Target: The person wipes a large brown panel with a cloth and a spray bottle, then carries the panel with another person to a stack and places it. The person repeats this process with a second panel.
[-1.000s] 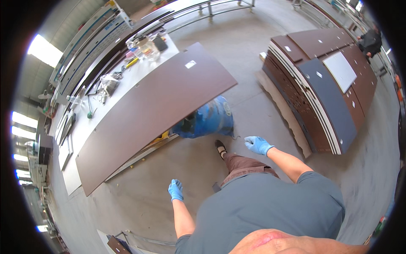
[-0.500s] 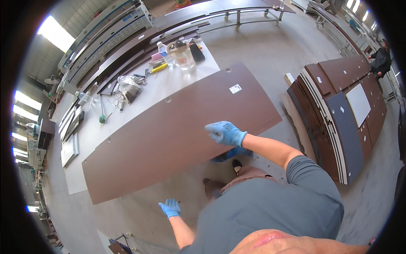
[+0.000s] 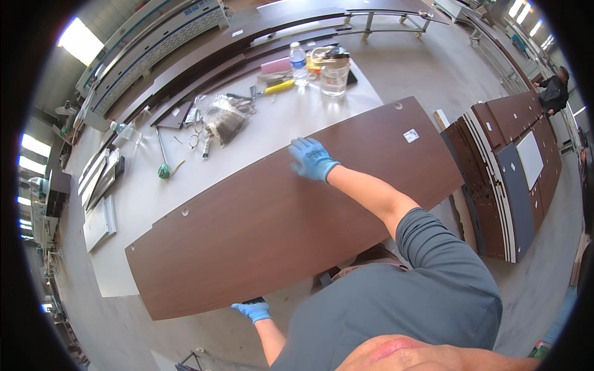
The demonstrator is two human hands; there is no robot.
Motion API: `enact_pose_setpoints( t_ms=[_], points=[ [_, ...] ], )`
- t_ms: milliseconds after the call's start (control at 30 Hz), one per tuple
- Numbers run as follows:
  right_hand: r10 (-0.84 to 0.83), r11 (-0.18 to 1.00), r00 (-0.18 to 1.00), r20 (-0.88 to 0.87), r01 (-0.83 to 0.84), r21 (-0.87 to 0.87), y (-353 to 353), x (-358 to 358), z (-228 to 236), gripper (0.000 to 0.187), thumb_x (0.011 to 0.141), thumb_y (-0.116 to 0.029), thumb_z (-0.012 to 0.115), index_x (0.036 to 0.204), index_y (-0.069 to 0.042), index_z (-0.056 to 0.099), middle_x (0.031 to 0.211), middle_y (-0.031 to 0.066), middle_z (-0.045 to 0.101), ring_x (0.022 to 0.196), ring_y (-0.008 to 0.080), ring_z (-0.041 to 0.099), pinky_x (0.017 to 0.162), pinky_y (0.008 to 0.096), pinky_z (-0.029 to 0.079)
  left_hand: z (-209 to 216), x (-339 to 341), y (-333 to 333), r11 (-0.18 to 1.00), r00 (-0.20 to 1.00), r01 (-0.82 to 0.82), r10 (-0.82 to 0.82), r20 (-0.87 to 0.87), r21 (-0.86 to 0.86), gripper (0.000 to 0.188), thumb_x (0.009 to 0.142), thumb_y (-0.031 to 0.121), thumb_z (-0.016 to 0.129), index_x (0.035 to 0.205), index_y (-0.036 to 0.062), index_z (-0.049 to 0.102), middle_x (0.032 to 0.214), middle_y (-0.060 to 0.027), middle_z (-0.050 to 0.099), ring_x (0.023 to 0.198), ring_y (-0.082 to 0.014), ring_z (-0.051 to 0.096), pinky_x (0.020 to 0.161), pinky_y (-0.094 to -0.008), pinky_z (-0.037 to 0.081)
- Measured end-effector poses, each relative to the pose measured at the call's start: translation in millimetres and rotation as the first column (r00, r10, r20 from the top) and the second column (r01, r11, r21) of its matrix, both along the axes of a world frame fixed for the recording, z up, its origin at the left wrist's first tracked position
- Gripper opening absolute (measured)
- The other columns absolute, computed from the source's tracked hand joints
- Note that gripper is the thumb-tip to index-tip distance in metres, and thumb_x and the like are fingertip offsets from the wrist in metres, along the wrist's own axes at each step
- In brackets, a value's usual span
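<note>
A long brown panel (image 3: pixel 266 229) with a curved far edge lies across a white-topped table (image 3: pixel 139 204). My right hand (image 3: pixel 312 159), in a blue glove, rests on top of it by the far edge, fingers stretched out and slightly blurred. At the panel's near edge is my left hand (image 3: pixel 253 310), also gloved in blue, its visible fingers extended. A small dark patch shows between that hand and the edge; I cannot make out what it is. Small round holes and a white label (image 3: pixel 411 135) mark the panel's surface.
On the table lie a plastic bag (image 3: pixel 226 117), a yellow-handled tool (image 3: pixel 278 87), a water bottle (image 3: pixel 299 65) and a clear jug (image 3: pixel 334 77). White pieces (image 3: pixel 100 226) sit at its left end. Stacked panels (image 3: pixel 495 179) stand right, with another person (image 3: pixel 554 93) beyond.
My right hand has moved up and left across the panel, its fingers unfolding. My left hand has come to the near edge. The view has shifted, and the panel appears closer to me.
</note>
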State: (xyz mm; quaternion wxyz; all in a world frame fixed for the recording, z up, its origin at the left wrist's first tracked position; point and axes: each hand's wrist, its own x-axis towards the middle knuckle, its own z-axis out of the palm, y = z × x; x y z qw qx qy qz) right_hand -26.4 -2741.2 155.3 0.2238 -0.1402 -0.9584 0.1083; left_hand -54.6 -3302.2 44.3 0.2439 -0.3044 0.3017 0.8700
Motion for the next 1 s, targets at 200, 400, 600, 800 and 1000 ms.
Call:
enact_pose_setpoints(
  t_ms=[200,400,600,800,1000],
  points=[
    [0.016,0.995,0.968,0.251,0.008,-0.095,-0.3,-95.4,-21.9,0.044,0.086,-0.042,0.067,0.111,-0.006,0.065,0.119,0.0187,0.066,0.116,0.0345,0.061,0.1,0.045,0.046,5.8,-31.9,6.1,0.943,0.984,-0.154,0.119,0.133,0.294,0.08,0.09,0.072,0.038,0.15,0.0206,0.044,0.16,-0.0034,0.038,0.145,-0.0312,0.034,0.116,-0.0524,0.031],
    [0.041,0.978,0.892,0.45,0.056,-0.2,-5.1,-129.4,-40.5,0.038,0.09,-0.042,0.062,0.093,-0.005,0.069,0.103,0.018,0.071,0.102,0.0368,0.066,0.089,0.0467,0.051,-5.9,-47.4,27.6,0.977,0.983,-0.182,0.175,-0.062,-0.116,0.073,0.092,0.065,0.042,0.147,0.0178,0.05,0.158,-0.0053,0.042,0.143,-0.0328,0.037,0.112,-0.0568,0.034],
    [0.038,0.996,0.941,0.336,-0.007,-0.093,-9.6,-131.2,-50.4,0.033,0.09,-0.04,0.063,0.09,-0.007,0.068,0.093,0.0147,0.069,0.093,0.035,0.065,0.085,0.0459,0.05,-1.0,-51.8,33.1,0.145,0.432,-0.883,0.624,0.651,0.447,0.064,0.098,0.057,0.045,0.148,0.0179,0.049,0.156,-0.0043,0.045,0.139,-0.0311,0.044,0.108,-0.0588,0.037],
    [-0.017,1.0,0.994,0.105,0.017,0.004,-21.1,-128.8,-69.3,0.03,0.085,-0.038,0.067,0.085,-0.007,0.066,0.094,0.012,0.066,0.093,0.0335,0.064,0.084,0.0469,0.049,-26.5,-52.6,26.9,-0.956,0.146,-0.291,-0.091,0.985,-0.046,0.06,0.098,0.054,0.049,0.145,0.0174,0.053,0.15,-0.0042,0.051,0.135,-0.0302,0.049,0.105,-0.0595,0.038],
    [-0.094,0.995,0.97,0.223,0.102,-0.023,-26.5,-135.5,-71.7,0.035,0.087,-0.044,0.067,0.082,-0.009,0.069,0.092,0.0132,0.069,0.091,0.0339,0.065,0.085,0.0463,0.049,-49.9,-45.0,-7.3,-0.86,0.207,-0.487,0.053,0.977,0.15,0.071,0.092,0.067,0.055,0.14,0.0145,0.058,0.146,-0.0031,0.054,0.134,-0.0272,0.045,0.111,-0.0468,0.036]
  ],
)
